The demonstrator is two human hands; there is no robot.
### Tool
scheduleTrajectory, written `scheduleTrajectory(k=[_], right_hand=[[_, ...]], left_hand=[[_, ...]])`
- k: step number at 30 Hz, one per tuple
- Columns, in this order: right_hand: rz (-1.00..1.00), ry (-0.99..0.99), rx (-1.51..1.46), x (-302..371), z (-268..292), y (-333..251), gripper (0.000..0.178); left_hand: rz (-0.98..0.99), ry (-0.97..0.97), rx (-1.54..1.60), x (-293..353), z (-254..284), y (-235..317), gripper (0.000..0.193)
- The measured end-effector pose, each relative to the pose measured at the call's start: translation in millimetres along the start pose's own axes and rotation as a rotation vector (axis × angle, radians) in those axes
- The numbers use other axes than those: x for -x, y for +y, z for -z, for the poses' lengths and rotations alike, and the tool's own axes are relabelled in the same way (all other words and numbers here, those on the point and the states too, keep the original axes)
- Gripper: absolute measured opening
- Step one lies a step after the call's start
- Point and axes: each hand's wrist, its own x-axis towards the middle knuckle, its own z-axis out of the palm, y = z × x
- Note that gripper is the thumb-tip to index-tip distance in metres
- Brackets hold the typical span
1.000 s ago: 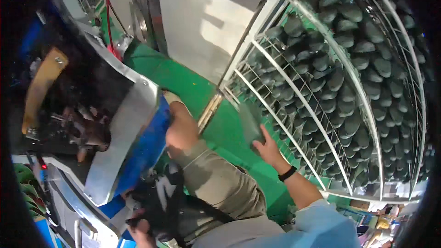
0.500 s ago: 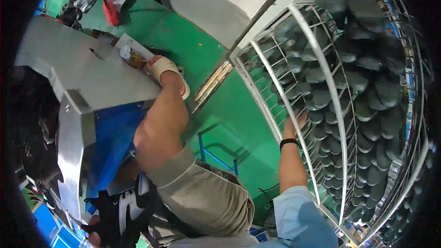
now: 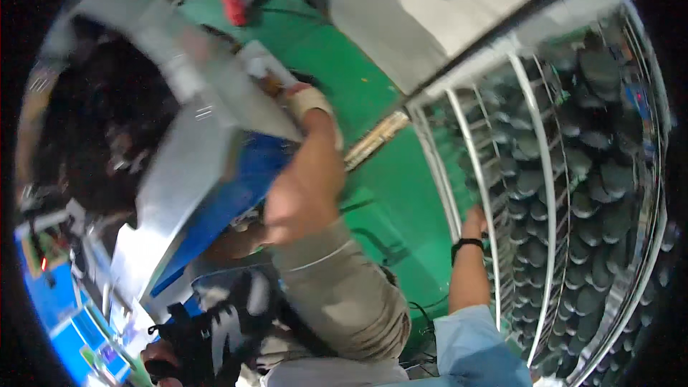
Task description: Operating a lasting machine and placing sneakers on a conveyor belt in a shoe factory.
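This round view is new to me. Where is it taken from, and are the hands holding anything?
There is no robot here. A person wears a camera on their head, looking down; its wide fisheye lens bends straight edges. The left hand, low in the picture, grips a blurred black-and-white item that looks like a shoe. The right hand is at the bars of a white rack, where dark, sole-shaped pieces are packed; whether it holds one I cannot tell. Metal casing stands on the left, and the floor is green.
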Motion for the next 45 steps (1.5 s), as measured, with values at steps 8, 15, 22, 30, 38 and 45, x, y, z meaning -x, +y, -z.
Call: scheduleTrajectory(k=[8, 15, 22, 30, 38, 45], right_hand=[[0.308, -0.550, -1.714, 165, 260, -123, 0.052], [0.623, -0.218, -1.423, 324, 467, -144, 0.035], [1.131, 0.311, -1.054, 351, 442, -190, 0.031], [1.489, 0.615, -0.949, 290, 432, -217, 0.030], [1.384, 0.451, -1.026, 337, 463, -221, 0.028], [1.407, 0.267, -0.919, 359, 443, -210, 0.025]], left_hand=[[-0.690, 0.484, -0.329, 14, 238, 25, 0.041], [-0.153, 0.335, -1.051, -67, 254, 45, 0.039], [-0.124, 0.395, -1.098, -158, 228, 136, 0.037], [-0.018, 0.544, -0.702, -419, 251, 62, 0.105], [0.021, 0.485, -0.643, -367, 168, 103, 0.033], [0.152, 0.044, 0.487, -181, 110, 133, 0.034]])
